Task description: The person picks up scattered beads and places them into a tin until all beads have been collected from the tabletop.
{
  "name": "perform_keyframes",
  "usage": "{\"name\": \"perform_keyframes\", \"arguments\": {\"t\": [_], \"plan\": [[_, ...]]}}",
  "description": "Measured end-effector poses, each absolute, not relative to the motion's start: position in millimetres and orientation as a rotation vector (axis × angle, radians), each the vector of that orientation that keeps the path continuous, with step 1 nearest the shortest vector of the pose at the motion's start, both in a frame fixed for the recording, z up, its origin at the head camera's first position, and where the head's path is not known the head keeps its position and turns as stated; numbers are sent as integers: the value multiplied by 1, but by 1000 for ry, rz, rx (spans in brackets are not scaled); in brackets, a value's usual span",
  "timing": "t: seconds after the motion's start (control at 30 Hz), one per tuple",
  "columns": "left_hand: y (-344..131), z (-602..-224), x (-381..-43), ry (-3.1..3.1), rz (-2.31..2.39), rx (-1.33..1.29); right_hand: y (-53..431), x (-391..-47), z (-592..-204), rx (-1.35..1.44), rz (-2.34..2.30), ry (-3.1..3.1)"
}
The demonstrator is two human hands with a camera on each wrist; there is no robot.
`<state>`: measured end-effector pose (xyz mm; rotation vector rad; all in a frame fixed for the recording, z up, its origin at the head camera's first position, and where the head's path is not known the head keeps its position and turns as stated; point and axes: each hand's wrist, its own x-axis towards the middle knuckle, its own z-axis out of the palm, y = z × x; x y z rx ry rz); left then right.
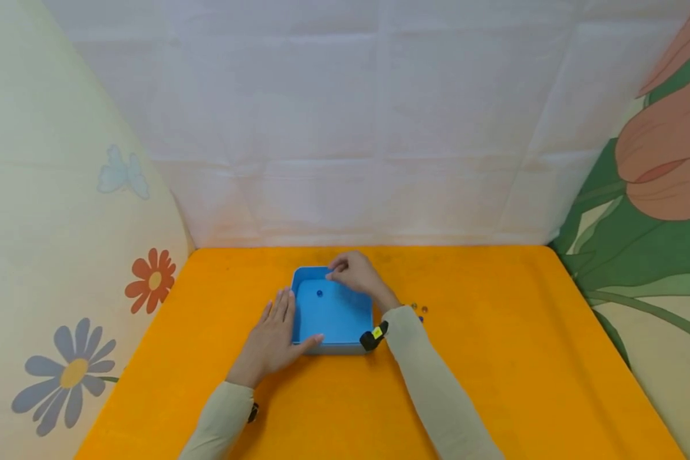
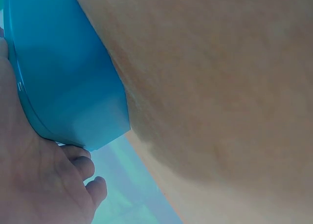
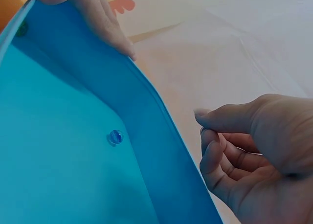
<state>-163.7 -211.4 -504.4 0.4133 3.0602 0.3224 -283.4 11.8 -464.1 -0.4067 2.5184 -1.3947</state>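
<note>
A blue square box (image 1: 333, 313) sits on the orange table. My left hand (image 1: 273, 332) rests against its left side, fingers straight along the wall and thumb over the near rim. Over the box's far side, my right hand (image 1: 353, 271) has thumb and forefinger tips together, the other fingers curled. I cannot tell whether something small is between those tips. Inside the box lies a blue glass marble (image 3: 116, 137), near the wall. A green marble (image 3: 21, 29) shows in a corner of the box in the right wrist view.
Right of the box, partly behind the right sleeve (image 1: 431, 377), small marbles (image 1: 425, 309) lie on the orange table (image 1: 523, 358). A white cloth (image 1: 379, 128) hangs behind the table. Flower-printed cloths (image 1: 75, 370) stand at both sides.
</note>
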Motion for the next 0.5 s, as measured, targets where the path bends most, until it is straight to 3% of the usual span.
{"name": "perform_keyframes", "arguments": {"t": [0.5], "plan": [[-210, -505, -163, 3053, 343, 413, 32, -270, -462, -469, -1432, 2524]]}}
